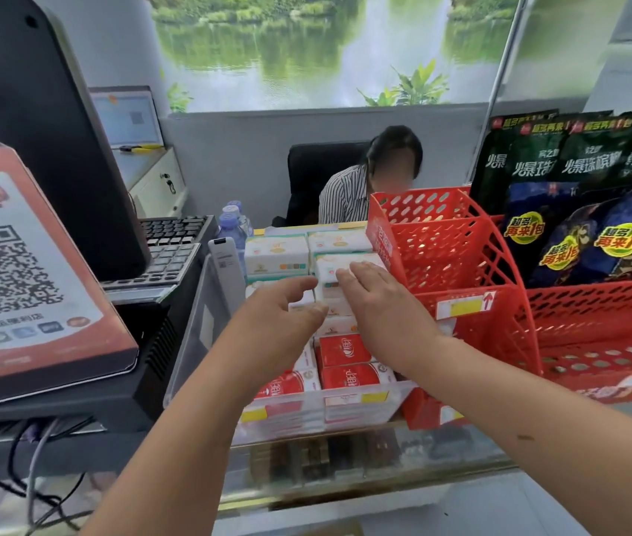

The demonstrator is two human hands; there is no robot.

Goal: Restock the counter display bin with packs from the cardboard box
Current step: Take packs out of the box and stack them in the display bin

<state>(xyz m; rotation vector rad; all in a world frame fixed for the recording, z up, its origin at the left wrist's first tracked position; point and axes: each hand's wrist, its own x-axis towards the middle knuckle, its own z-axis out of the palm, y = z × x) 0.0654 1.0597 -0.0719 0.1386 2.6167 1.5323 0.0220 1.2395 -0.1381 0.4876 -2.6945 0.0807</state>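
Squaring the pack is the job. Nearest, red wrapped packs (349, 375) fill the front of the clear plastic display bin (345, 410). Beyond them the left hand (279, 323) curls beside the white wrapped pack (329, 270), and I cannot tell whether it grips. The right hand (384, 303) lies flat-fingered on top. Press it down evenly, level with the white rear row (275, 255).

QR sign (16, 265) left | keyboard (175, 230) behind | red rack (442, 241) right | snack bags (585, 179) | seated person (345, 195)
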